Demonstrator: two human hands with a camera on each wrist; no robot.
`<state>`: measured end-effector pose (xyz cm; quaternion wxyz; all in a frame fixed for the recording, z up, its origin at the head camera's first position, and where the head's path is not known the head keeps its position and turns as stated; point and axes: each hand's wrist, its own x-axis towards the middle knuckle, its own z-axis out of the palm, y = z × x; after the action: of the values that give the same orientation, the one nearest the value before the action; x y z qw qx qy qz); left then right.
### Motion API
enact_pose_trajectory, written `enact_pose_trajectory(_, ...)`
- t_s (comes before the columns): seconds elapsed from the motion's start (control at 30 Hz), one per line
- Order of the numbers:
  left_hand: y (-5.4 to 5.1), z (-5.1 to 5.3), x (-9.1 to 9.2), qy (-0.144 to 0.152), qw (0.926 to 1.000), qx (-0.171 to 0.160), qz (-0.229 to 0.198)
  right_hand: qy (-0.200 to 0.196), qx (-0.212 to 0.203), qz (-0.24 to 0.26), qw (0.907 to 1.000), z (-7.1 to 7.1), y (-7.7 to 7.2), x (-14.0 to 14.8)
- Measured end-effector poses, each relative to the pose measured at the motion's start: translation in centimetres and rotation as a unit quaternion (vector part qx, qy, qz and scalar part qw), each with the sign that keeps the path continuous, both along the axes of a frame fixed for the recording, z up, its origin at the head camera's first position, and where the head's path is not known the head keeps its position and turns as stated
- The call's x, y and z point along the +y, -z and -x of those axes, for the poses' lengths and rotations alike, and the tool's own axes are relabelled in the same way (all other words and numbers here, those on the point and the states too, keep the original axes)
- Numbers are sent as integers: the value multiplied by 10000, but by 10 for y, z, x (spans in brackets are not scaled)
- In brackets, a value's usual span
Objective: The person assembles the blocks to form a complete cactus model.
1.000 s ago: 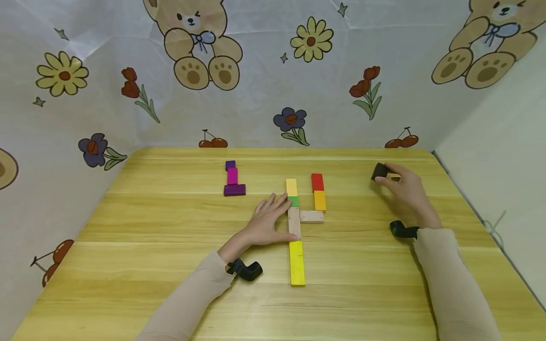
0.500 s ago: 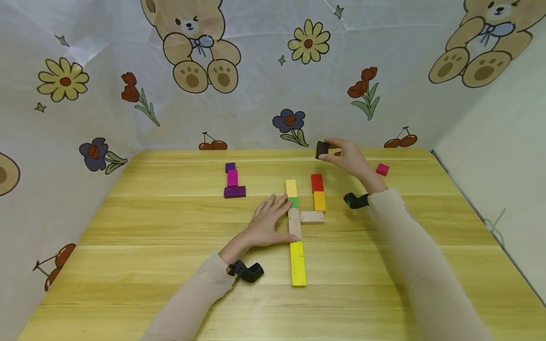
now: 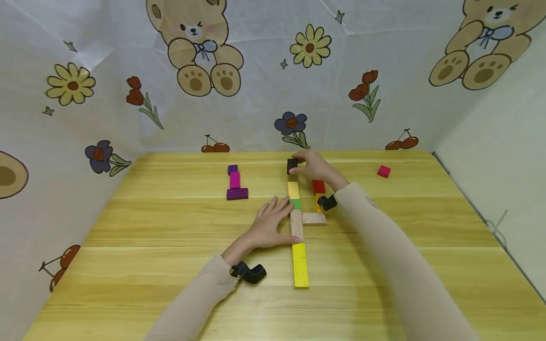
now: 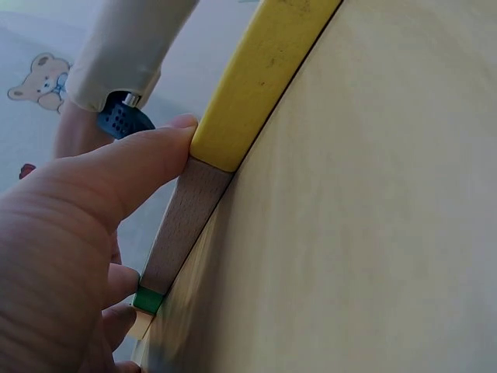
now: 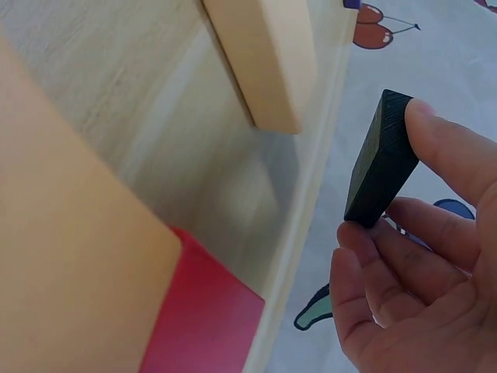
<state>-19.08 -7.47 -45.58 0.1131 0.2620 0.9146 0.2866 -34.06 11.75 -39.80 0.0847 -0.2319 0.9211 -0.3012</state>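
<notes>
My right hand [image 3: 316,166] pinches a small black block [image 3: 292,166] between thumb and fingertips, just beyond the far end of a column of blocks. In the right wrist view the black block [image 5: 380,159] is tilted and apart from the pale yellow block [image 5: 264,62]. My left hand [image 3: 269,226] lies along the column with fingers spread. Its thumb touches where the long yellow block [image 3: 300,265] meets the plain wooden block [image 3: 297,227]. Its fingertips touch near the green block [image 3: 295,204]; the pale yellow block [image 3: 293,190] is at the far end.
Another plain block [image 3: 314,219] juts right from the column. A red block [image 3: 318,186] and an orange block, partly covered by the right wrist camera, stand behind it. Left are purple [image 3: 237,193], magenta [image 3: 235,180] and violet [image 3: 232,169] blocks. A pink-red block [image 3: 384,171] lies far right.
My right hand has carried the black block leftward from the far right to beyond the column, uncovering the pink-red block. My left hand has kept its place.
</notes>
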Motion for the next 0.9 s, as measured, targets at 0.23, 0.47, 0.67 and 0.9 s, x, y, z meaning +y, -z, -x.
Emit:
enact_pose_trajectory(0.23, 0, 0, 0, 8, 10000, -48, 12, 15, -173, -73, 9998, 1, 7, 0)
enact_pose_trajectory(0.47, 1, 0, 0, -9, 10000, -52, 8, -83, -347, -53, 9993, 2, 12, 0)
enact_pose_trajectory(0.67, 1, 0, 0, -6, 10000, -55, -24, -100, -474, -186, 9987, 2, 15, -1)
enact_pose_trajectory(0.9, 2, 0, 0, -15, 10000, -54, -26, -116, -591, -199, 9980, 3, 17, -1)
